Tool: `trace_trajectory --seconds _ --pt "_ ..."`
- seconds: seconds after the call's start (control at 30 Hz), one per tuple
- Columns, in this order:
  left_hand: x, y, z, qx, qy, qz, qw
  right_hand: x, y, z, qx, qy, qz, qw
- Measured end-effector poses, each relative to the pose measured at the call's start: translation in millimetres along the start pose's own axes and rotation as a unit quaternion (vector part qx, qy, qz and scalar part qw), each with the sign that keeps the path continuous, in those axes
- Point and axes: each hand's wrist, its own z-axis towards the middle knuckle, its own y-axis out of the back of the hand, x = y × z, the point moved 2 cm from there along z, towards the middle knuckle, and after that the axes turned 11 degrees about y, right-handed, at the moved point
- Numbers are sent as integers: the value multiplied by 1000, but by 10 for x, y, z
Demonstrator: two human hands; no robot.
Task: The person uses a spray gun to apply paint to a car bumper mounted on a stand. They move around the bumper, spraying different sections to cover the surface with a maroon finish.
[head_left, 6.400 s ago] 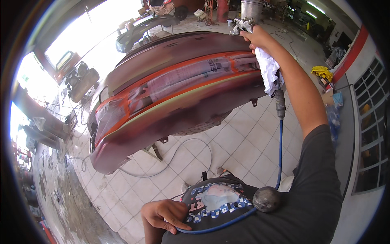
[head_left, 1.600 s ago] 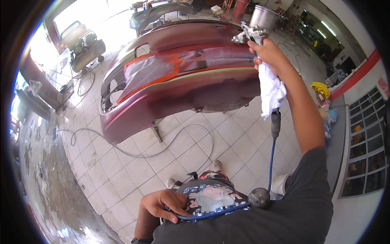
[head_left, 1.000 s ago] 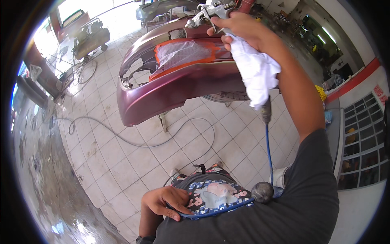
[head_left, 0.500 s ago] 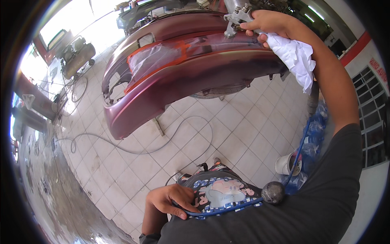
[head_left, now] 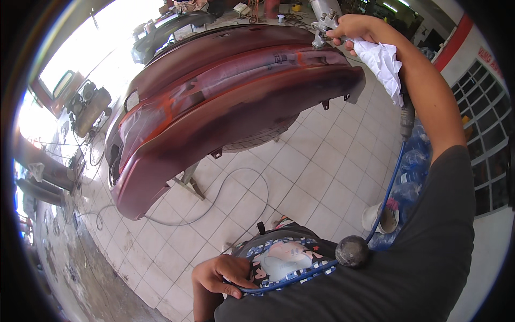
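My right hand (head_left: pixel 358 29), arm stretched out, is closed around a metal spray gun (head_left: pixel 325 23) at the far right end of a dark red car bumper (head_left: pixel 225 121). Crumpled white paper or cloth (head_left: pixel 379 63) wraps the gun's handle, and a blue air hose (head_left: pixel 394 180) runs down from it. Orange tape and clear masking film (head_left: pixel 142 122) cover parts of the bumper's middle band. Down at my belly, my left hand (head_left: pixel 221 275) is closed on the same hose, which passes across my shirt. A dark round ball (head_left: pixel 352 251) sits on the hose near my chest.
The bumper rests on a stand (head_left: pixel 190 182) above the tiled floor (head_left: pixel 300 188). A thin grey hose (head_left: pixel 214 201) loops on the tiles. A bucket (head_left: pixel 375 219) and wrapped blue bottles (head_left: pixel 410 182) stand at right. An air compressor (head_left: pixel 91 110) stands at far left.
The bumper now sits further left and lower in view, with its right end showing more fully. The spray gun has shifted slightly right in view. Both hands keep their grips.
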Motion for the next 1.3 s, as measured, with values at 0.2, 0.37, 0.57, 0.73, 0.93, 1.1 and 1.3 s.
trace_trajectory --seconds 0.2,0.37,0.57,0.73,0.93,1.1,1.3 --pt "127 123 510 -19 15 8 1000 -808 580 476 -11 -33 -10 999" --pt "147 190 767 -44 35 1 998 -1461 1034 879 -42 -66 4 997" --pt "105 166 994 -101 58 -6 993 -1914 1246 1292 -66 -113 14 991" --pt "64 191 1083 -117 66 -21 991 -2644 1624 1654 -126 -153 -75 977" --pt "72 143 975 -114 57 -20 992 -2425 1509 1320 -105 -110 -143 978" --pt "57 92 783 -55 38 2 998 -1778 1088 739 -112 -67 -53 990" --pt "-57 -120 302 -5 27 35 999 -952 535 130 -66 -35 20 997"
